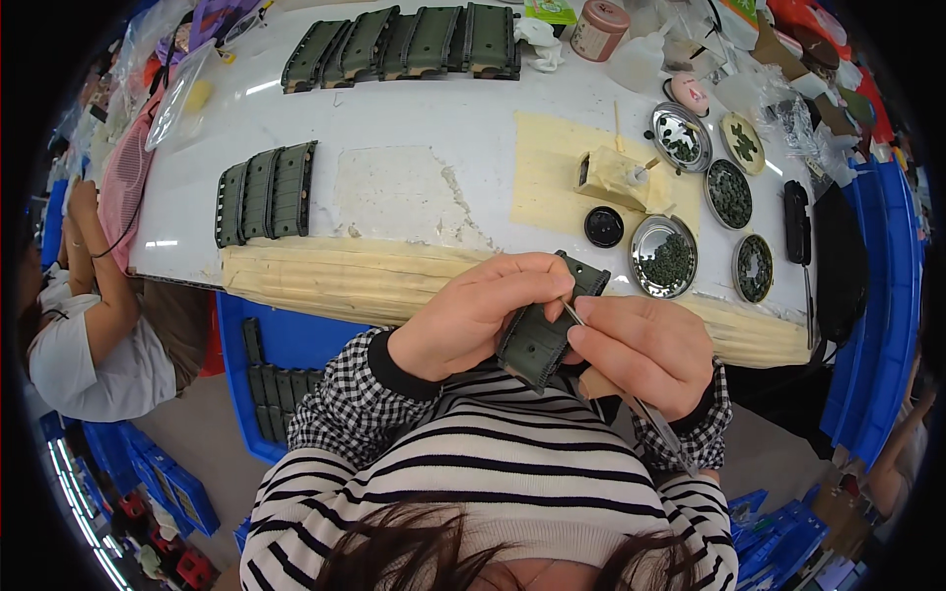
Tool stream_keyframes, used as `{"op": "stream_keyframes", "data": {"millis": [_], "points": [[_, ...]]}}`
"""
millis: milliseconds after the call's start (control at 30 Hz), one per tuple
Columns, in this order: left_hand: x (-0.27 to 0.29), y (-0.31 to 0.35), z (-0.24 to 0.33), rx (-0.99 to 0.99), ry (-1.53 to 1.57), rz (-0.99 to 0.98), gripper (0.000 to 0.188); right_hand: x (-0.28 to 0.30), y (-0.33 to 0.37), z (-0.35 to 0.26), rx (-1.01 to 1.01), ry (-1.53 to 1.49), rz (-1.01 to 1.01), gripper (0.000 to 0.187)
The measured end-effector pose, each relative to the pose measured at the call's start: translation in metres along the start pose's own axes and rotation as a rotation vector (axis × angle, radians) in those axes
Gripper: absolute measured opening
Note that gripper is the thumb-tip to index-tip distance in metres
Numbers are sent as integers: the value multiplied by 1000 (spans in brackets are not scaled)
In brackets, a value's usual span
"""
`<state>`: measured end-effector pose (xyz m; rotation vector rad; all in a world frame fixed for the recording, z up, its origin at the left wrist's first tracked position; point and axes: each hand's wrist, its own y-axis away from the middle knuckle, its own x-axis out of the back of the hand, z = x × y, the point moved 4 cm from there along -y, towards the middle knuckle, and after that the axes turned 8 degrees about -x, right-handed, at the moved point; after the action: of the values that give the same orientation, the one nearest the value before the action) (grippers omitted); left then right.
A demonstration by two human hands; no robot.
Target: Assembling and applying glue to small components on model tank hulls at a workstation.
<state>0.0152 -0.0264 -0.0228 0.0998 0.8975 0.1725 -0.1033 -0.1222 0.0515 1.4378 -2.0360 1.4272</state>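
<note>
My left hand (483, 310) grips a dark green, slightly curved plastic panel (537, 345) with notched edges and small round holes, tilted in front of my chest. My right hand (650, 350) is closed around slim metal tweezers (662, 433), whose back end sticks out below the palm. The fine tip meets the panel's upper part beside my left thumb. Whatever may be at that tip is too small to make out. Just beyond my hands, a round metal dish (664, 256) holds many small dark green pieces.
Similar green panels stand in a group (266, 194) at left and a row (404, 42) at the back. More dishes (729, 193), a black cap (603, 227) and a tape-wrapped block (621, 179) sit right. Below left is a blue bin (236, 369); another person (103, 325) sits left.
</note>
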Motion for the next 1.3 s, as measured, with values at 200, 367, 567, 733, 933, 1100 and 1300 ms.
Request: {"op": "stream_keyframes", "data": {"millis": [200,367,567,733,933,1100,1300], "points": [[-15,10,17,-165,64,133,55,12,19,26,-453,-227,289,13],[3,17,19,-284,131,276,77,-9,33,62,-747,-278,372,13],[6,20,16,-315,215,357,52,-15,28,68,-709,-97,323,9],[7,22,18,-369,131,398,41,-15,27,68,-691,-49,304,9],[11,23,21,-384,242,399,41,-14,25,65,-662,-3,288,8],[11,20,19,-381,220,500,43,1,20,41,-488,-188,401,12],[4,18,17,-334,252,503,42,-3,6,17,-383,-388,293,15]]}}
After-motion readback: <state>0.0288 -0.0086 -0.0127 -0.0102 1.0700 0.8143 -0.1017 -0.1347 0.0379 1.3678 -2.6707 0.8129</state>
